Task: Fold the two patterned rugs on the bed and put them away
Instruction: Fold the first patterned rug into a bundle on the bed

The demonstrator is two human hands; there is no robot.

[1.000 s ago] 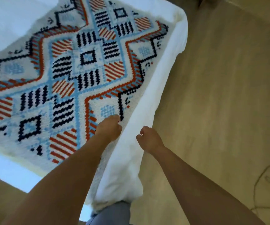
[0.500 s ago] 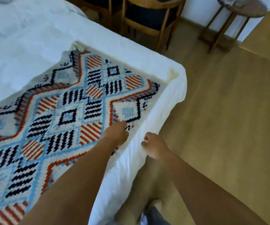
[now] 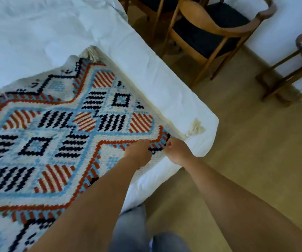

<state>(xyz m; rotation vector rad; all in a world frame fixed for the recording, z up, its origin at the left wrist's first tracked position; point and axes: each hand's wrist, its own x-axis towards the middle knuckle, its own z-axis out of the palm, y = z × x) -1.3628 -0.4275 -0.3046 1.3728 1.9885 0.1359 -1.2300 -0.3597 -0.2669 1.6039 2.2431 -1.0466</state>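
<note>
A patterned rug [image 3: 59,135] in white, light blue, orange-red and black lies spread flat on the white bed [image 3: 37,37]. It has cream tassels at its corners; one tassel [image 3: 195,128] lies near the bed's corner. My left hand [image 3: 138,153] rests on the rug near its right edge, fingers curled into the pile. My right hand [image 3: 178,151] is curled on the same edge, close to the tasselled corner. Only one rug is in view.
Wooden chairs with dark seats [image 3: 213,31] stand beyond the bed's far side. A small wooden side table [image 3: 299,70] is at the right by the white wall. Bare wooden floor [image 3: 255,160] runs along the bed's right side. My legs show at the bottom.
Both hands have moved forward along the rug's edge to its tasselled corner and closed on it. The view has lifted, bringing the chairs and side table closer.
</note>
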